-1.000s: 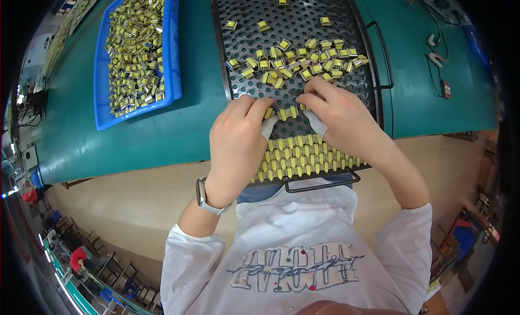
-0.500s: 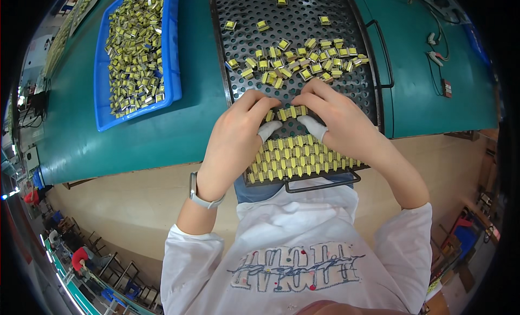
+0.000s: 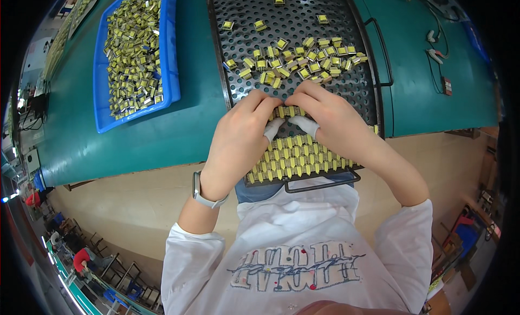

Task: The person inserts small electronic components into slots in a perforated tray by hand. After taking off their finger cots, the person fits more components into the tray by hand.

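My left hand [image 3: 244, 128] and my right hand [image 3: 337, 117] meet over a black perforated metal tray [image 3: 246, 41]. Between fingers and white-covered thumbs they pinch a short row of small yellow-taped transformers [image 3: 292, 112], set side by side. Both hands are closed on this row, and the fingers partly hide its ends. Closer to my body, tight rows of the same transformers [image 3: 300, 155] fill the near end of the tray. Beyond my fingertips lies a loose scatter of transformers [image 3: 314, 60], some tilted or on their sides.
A blue plastic bin [image 3: 172, 55] heaped with transformers stands left of the tray on the green table [image 3: 197, 109]. Wire handles stick out from the tray's right side [image 3: 385, 55] and near edge [image 3: 322, 185]. Cables with clips [image 3: 435, 54] lie at the far right.
My hands have drawn closer together. The gap in the row between them has closed, and the pieces now form one line. The loose scatter looks unchanged.
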Demonstrator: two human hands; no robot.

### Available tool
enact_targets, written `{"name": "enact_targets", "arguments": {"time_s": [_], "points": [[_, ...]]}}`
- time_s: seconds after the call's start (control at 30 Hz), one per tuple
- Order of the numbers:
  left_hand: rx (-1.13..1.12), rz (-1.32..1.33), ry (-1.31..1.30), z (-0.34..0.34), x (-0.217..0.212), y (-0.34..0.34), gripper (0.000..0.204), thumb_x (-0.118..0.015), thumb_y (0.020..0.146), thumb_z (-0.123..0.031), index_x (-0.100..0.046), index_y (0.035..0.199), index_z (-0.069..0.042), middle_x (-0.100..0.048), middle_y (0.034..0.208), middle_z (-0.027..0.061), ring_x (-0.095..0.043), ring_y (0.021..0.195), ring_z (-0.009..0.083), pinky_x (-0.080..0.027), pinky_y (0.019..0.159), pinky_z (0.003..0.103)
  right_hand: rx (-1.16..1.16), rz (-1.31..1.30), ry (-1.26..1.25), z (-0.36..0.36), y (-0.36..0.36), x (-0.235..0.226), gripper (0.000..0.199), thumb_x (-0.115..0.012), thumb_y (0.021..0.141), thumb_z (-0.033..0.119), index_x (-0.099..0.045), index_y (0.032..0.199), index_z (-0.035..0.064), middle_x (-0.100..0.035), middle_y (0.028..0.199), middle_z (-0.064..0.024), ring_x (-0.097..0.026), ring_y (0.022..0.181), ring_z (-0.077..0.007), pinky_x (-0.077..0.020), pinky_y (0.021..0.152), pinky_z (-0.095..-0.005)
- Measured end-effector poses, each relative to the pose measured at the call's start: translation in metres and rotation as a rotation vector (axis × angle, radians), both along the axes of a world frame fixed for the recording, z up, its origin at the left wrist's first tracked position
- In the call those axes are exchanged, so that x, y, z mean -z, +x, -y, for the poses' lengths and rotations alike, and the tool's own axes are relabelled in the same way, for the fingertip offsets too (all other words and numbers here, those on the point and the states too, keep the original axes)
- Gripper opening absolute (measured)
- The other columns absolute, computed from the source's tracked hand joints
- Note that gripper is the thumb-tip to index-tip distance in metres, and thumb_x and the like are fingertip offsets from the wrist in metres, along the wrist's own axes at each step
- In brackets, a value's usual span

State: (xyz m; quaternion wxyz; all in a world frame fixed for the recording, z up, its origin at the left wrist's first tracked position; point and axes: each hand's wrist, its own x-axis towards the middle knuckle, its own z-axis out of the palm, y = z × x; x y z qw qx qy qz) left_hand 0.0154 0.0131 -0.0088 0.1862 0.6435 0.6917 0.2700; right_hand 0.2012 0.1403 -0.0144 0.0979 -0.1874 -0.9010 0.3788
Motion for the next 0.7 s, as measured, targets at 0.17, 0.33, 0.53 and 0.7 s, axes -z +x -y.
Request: {"name": "enact_targets", "arguments": {"time_s": [0.17, 0.33, 0.53, 0.7], "points": [[-0.058, 0.031, -0.005, 0.001, -0.013, 0.002, 0.031, -0.079, 0.088, -0.003, -0.073, 0.118, -0.005, -0.069, 0.110, 0.0110, -0.072, 0.088, 0.0309, -0.058, 0.075, 0.040, 0.120, -0.024, 0.032, 0.005, 0.003, -0.013, 0.036, -0.070, 0.086, -0.008, -0.068, 0.120, 0.0018, -0.064, 0.117, -0.0132, -0.068, 0.105, -0.0359, -0.0570, 0.087, -0.0430], [0.025, 0.053, 0.035, 0.015, -0.025, 0.005, 0.032, -0.076, 0.089, 0.000, -0.073, 0.120, -0.005, -0.071, 0.114, 0.0115, -0.071, 0.095, 0.0331, -0.059, 0.082, 0.042, 0.131, 0.025, 0.028, 0.004, 0.029, -0.032, 0.039, -0.065, 0.081, -0.013, -0.068, 0.117, 0.0016, -0.065, 0.116, -0.0148, -0.067, 0.107, -0.0369, -0.0560, 0.090, -0.0428], [0.228, 0.125, 0.006, 0.020, -0.021, 0.027, 0.043, -0.070, 0.081, 0.009, -0.070, 0.122, -0.004, -0.071, 0.124, 0.0117, -0.068, 0.111, 0.0340, -0.058, 0.092, 0.044, 0.026, 0.081, -0.037, 0.017, 0.046, -0.030, 0.056, -0.057, 0.065, -0.021, -0.069, 0.116, -0.0008, -0.065, 0.117, -0.0145, -0.062, 0.112, -0.0376, -0.0526, 0.095, -0.0444], [0.230, 0.095, 0.015, 0.024, -0.014, 0.038, 0.048, -0.068, 0.077, 0.012, -0.070, 0.122, -0.004, -0.070, 0.126, 0.0123, -0.067, 0.112, 0.0341, -0.057, 0.095, 0.044, 0.010, 0.099, -0.086, 0.023, 0.049, -0.025, 0.060, -0.057, 0.062, -0.021, -0.069, 0.117, -0.0019, -0.064, 0.118, -0.0146, -0.059, 0.115, -0.0383, -0.0510, 0.098, -0.0452]]}}
